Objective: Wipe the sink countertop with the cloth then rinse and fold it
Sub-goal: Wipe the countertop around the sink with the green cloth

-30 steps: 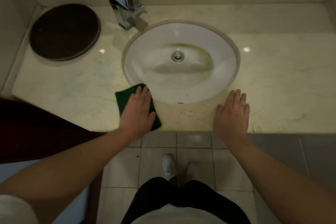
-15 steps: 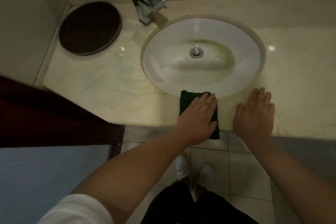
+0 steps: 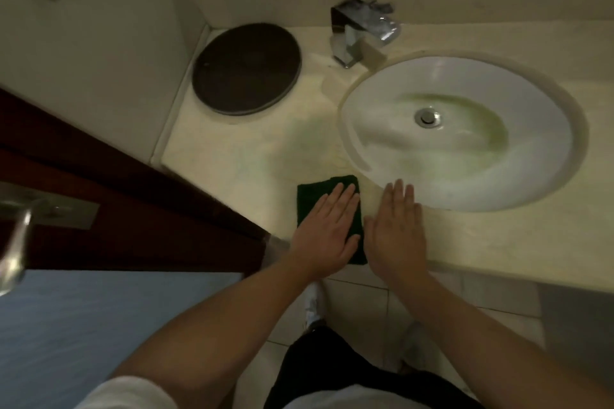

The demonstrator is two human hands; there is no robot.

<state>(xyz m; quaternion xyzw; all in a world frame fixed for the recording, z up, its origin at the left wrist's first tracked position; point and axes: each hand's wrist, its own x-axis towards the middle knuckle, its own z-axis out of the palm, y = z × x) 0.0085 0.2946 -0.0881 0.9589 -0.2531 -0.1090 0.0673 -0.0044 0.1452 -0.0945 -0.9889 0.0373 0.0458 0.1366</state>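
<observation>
The left hand (image 3: 327,231) slid the cloth (image 3: 310,199) right, beside the right hand (image 3: 397,232).

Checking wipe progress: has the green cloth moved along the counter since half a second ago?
Yes. The green cloth slid left, from the basin's front-middle to its front-left edge.

There are 2 bare hands, the left hand (image 3: 327,229) and the right hand (image 3: 397,231), both flat with fingers straight. There is 1 dark green square cloth (image 3: 309,206), 1 white oval sink basin (image 3: 465,133) with 1 round metal drain (image 3: 427,117), 1 angular chrome faucet (image 3: 360,31), 1 dark brown round tray (image 3: 247,68), and 1 pale marble tabletop (image 3: 252,156). At the left edge shows 1 dark wooden door (image 3: 116,196) with 1 silver metal handle (image 3: 15,242).
</observation>
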